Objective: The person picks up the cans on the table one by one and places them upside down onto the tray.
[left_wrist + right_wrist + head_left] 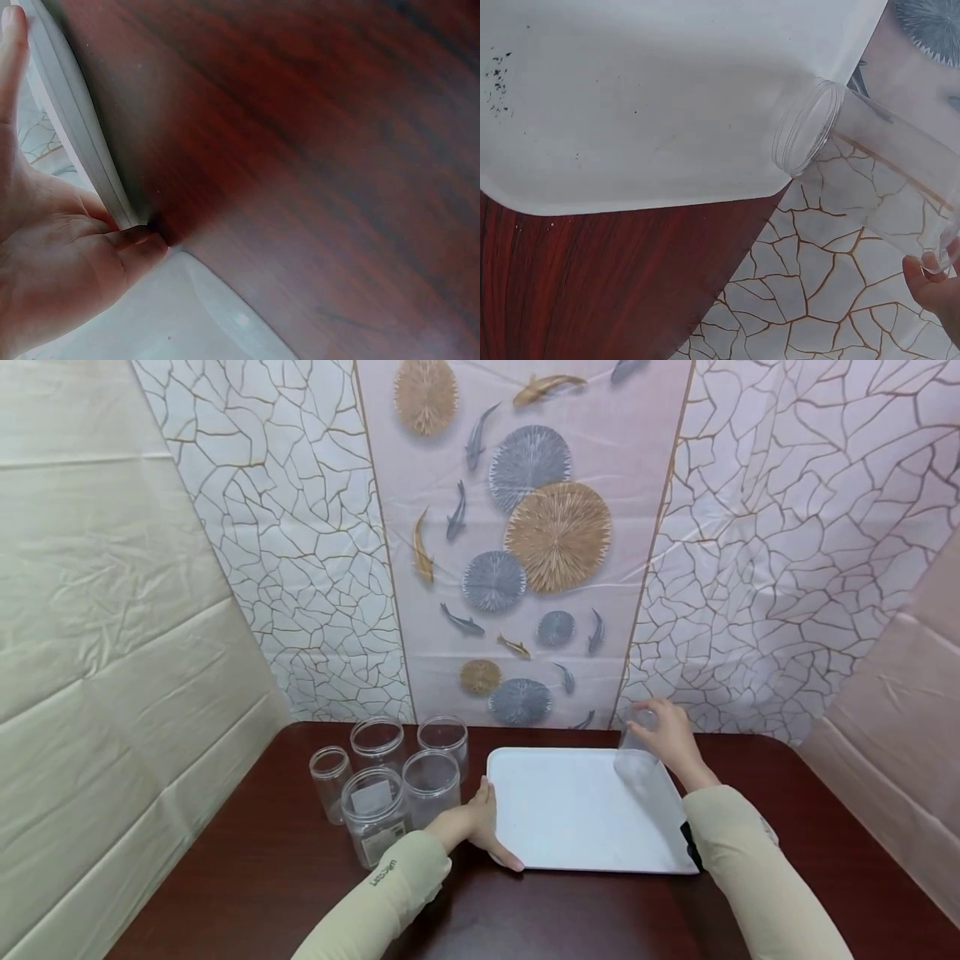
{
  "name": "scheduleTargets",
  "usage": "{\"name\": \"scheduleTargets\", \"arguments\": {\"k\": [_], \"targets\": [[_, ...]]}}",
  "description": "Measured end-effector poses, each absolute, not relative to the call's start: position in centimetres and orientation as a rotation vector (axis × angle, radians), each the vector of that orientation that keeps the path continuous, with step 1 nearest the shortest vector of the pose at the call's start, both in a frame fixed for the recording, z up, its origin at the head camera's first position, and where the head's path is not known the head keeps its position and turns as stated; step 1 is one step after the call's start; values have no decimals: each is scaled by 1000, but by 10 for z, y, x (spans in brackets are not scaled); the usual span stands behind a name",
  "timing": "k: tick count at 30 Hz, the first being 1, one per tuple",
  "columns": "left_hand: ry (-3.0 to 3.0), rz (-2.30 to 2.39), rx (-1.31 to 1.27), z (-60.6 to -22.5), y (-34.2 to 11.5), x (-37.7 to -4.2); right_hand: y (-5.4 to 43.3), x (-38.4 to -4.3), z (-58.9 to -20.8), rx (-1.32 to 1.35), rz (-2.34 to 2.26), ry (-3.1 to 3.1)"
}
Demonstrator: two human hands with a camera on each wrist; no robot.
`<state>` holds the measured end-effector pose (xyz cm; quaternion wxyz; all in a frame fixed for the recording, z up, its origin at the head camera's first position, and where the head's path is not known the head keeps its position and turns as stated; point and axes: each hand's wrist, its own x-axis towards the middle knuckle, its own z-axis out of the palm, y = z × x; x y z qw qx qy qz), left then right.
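A clear jar (900, 161) is upside down at the far right corner of a white tray (585, 810). My right hand (667, 735) grips the jar by its base, fingertips (919, 274) bent over the edge. The threaded mouth points down and meets the tray's corner; whether it rests there I cannot tell. My left hand (476, 827) is spread against the tray's near left corner, with fingers along the left side and thumb by the front edge. In the left wrist view, the left hand (67, 255) touches the tray's side (82, 120) with straight fingers.
Several clear jars (377, 739) stand upright, mouths up, left of the tray; the front one (375, 818) bears a label. Dark specks (499, 82) lie on the tray. A patterned cloth wall (525, 652) rises behind the dark wooden table (570, 914).
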<state>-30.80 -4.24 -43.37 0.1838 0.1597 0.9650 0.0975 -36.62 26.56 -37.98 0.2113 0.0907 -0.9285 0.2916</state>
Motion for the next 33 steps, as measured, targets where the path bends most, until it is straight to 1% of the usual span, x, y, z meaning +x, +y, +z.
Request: {"name": "scheduleTargets", "arguments": {"k": [16, 24, 33], "targets": [[2719, 153, 439, -433, -39, -306, 268, -366, -387, 219, 823, -2584], [2702, 125, 439, -433, -35, -306, 274, -365, -382, 205, 860, -2674], [2724, 83, 433, -432, -36, -307, 271, -372, -382, 204, 847, -2688]]}}
